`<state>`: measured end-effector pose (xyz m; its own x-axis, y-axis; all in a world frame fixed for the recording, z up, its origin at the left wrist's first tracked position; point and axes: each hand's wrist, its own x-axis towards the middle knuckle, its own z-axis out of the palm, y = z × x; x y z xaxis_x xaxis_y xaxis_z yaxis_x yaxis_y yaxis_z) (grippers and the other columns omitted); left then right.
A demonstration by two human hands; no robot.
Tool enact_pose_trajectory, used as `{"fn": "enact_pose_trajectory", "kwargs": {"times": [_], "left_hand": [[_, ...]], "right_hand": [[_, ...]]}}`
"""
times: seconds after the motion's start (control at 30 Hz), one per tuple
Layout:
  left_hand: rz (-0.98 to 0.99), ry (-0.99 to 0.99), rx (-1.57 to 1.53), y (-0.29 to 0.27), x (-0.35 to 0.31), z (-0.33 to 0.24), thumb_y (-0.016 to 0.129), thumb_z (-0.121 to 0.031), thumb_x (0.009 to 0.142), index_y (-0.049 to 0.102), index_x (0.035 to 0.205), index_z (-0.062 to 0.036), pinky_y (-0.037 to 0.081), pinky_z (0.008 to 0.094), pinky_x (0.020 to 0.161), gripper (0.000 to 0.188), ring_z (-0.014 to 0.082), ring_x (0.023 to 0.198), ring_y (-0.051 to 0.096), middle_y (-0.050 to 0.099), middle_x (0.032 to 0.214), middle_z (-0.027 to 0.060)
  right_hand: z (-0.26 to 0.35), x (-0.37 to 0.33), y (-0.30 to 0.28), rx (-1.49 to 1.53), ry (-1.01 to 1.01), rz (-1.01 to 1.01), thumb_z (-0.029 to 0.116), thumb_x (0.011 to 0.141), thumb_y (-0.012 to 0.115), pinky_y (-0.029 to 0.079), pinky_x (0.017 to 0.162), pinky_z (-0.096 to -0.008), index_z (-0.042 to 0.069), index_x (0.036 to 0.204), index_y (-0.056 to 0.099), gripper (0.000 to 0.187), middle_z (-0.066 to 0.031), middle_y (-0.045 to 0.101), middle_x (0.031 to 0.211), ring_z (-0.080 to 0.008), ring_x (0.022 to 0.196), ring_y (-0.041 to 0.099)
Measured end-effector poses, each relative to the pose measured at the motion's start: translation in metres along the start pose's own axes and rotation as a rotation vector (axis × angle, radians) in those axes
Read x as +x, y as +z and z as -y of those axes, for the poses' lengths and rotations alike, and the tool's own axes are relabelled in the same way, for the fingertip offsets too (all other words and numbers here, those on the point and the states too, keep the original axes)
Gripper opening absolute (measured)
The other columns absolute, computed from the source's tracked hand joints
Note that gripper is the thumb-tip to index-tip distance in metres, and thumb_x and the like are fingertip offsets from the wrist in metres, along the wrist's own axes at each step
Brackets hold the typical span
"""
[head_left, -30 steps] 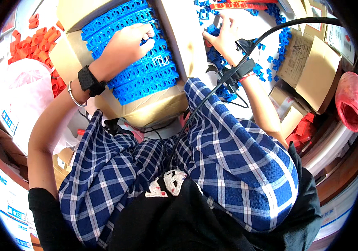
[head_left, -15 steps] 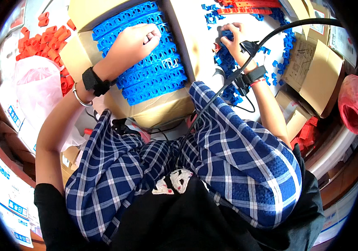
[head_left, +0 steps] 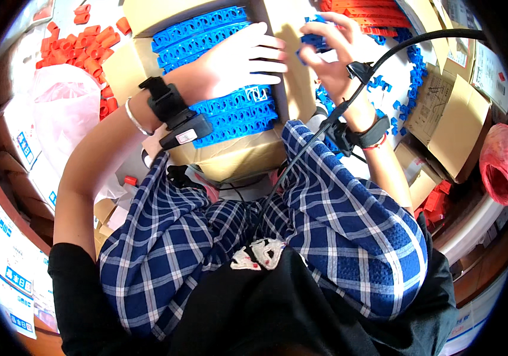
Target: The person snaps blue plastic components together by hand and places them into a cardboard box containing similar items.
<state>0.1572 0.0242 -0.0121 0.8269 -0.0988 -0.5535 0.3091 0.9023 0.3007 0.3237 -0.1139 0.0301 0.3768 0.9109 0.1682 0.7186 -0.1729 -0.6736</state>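
My left hand [head_left: 245, 62] stretches over the open cardboard box [head_left: 230, 160] with its fingers spread and nothing in them. Rows of blue plastic clip strips [head_left: 233, 113] with round openings lie packed side by side in that box; my hand and wrist cover part of them. Just past the box's right flap, my right hand [head_left: 337, 56] is curled around blue plastic clips [head_left: 315, 41], fingers and thumb on either side of them. How many it holds is hard to see. More loose blue clips [head_left: 380, 84] lie on the white surface beside it.
Red short tubes [head_left: 82, 50] are heaped at the far left, by a pink plastic bag [head_left: 67, 98]. Red strips [head_left: 367, 13] lie at the back right. Open cartons [head_left: 459, 118] stand at right. A black cable [head_left: 408, 40] crosses above my right wrist.
My left hand has opened from a loose fist and moved right over the box. My right hand has come from the loose clips towards the box's right flap. The view has shifted slightly.
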Motion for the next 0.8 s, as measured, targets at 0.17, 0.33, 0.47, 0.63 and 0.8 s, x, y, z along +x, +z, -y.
{"fn": "enact_pose_trajectory", "kwargs": {"times": [0.17, 0.33, 0.47, 0.63, 0.8], "left_hand": [[0.289, -0.007, -0.396, -0.01, 0.004, 0.002, 0.038, -0.035, 0.102, 0.051, 0.121, -0.0114, 0.049, 0.0448, 0.093, 0.033, 0.0238, 0.107, 0.058, 0.059, 0.113, 0.0093], [-0.069, 0.028, -0.073, 0.007, -0.017, 0.0, 0.042, -0.039, 0.101, 0.056, 0.11, -0.0162, 0.047, 0.0477, 0.089, 0.028, 0.0218, 0.1, 0.058, 0.06, 0.107, 0.0049], [0.162, 0.002, -0.274, -0.022, -0.024, 0.006, 0.039, -0.031, 0.104, 0.054, 0.119, -0.0161, 0.052, 0.0388, 0.085, 0.026, 0.0142, 0.096, 0.061, 0.06, 0.104, -0.0002], [-0.027, 0.101, -0.135, -0.005, -0.031, 0.005, 0.04, -0.033, 0.104, 0.054, 0.118, -0.0189, 0.051, 0.0377, 0.085, 0.025, 0.0131, 0.096, 0.06, 0.06, 0.104, -0.002], [-0.032, 0.242, 0.104, -0.026, -0.044, 0.013, 0.06, -0.013, 0.094, 0.043, 0.137, -0.0133, 0.051, 0.0367, 0.084, 0.046, 0.0124, 0.096, 0.057, 0.054, 0.111, 0.003]], "right_hand": [[0.044, -0.002, 0.032, 0.157, -0.05, 0.158, 0.015, 0.079, 0.07, 0.055, 0.079, -0.0339, 0.01, 0.107, 0.069, 0.028, -0.0122, 0.058, 0.119, -0.0257, 0.103, 0.061], [0.035, -0.008, 0.039, 0.236, -0.045, 0.15, 0.018, 0.082, 0.071, 0.055, 0.079, -0.0332, 0.013, 0.11, 0.068, 0.029, -0.0107, 0.06, 0.109, -0.0255, 0.093, 0.064], [0.039, -0.009, 0.043, 0.33, -0.007, 0.218, 0.018, 0.083, 0.07, 0.053, 0.079, -0.0337, 0.013, 0.112, 0.068, 0.029, -0.0104, 0.062, 0.104, -0.0258, 0.093, 0.063], [0.041, -0.007, 0.044, 0.194, -0.083, 0.163, 0.02, 0.083, 0.07, 0.049, 0.083, -0.0358, 0.011, 0.113, 0.067, 0.031, -0.011, 0.064, 0.096, -0.0275, 0.09, 0.06], [0.047, -0.006, 0.052, 0.248, -0.076, 0.194, 0.017, 0.085, 0.069, 0.049, 0.079, -0.0354, 0.01, 0.113, 0.067, 0.03, -0.0108, 0.065, 0.096, -0.0269, 0.086, 0.061]]}}
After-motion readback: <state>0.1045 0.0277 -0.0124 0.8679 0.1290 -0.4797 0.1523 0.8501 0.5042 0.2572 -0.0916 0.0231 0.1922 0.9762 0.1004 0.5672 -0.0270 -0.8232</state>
